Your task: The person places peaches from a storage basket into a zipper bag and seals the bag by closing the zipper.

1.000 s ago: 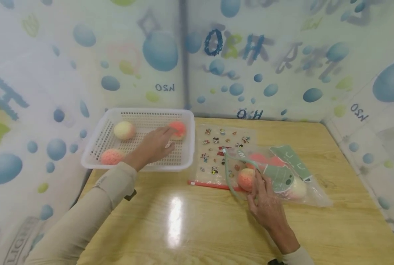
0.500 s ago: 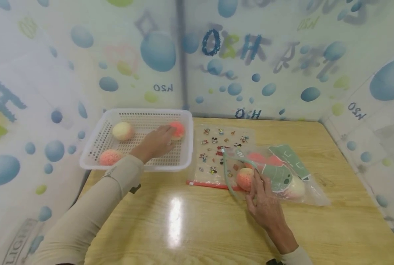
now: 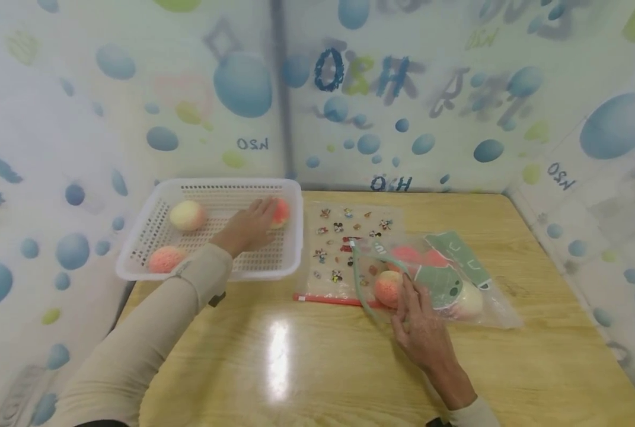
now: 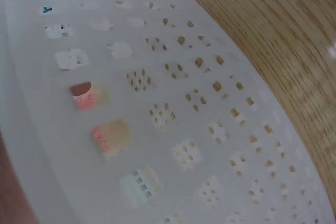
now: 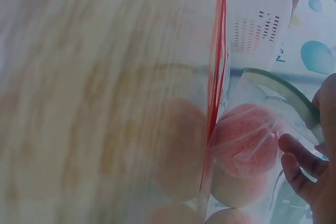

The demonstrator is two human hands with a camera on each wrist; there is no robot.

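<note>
My left hand (image 3: 246,228) reaches into a white perforated plastic basket (image 3: 297,237) and holds a pink-and-yellow peach (image 3: 281,213) at its right end, the fingers covering the peach's left side. In the left wrist view, part of this peach (image 4: 111,136) shows through the basket holes. On the right, my right hand (image 3: 423,332) pinches the edge of a clear zip bag (image 3: 439,283) with green print, near its green zip strip (image 5: 278,81). Several peaches lie inside; one peach (image 3: 388,289) sits right at the bag's mouth.
Two more peaches lie in the basket, a pale peach (image 3: 187,215) and a pink peach (image 3: 166,259). A flat zip bag (image 3: 322,237) with cartoon prints and a red slider strip (image 3: 330,299) lies between, partly under the green bag. Patterned walls border the wooden table (image 3: 338,373).
The view has shifted slightly, so everything sits a little further left. My left hand has closed further over the peach in the basket. My right hand stays at the bag.
</note>
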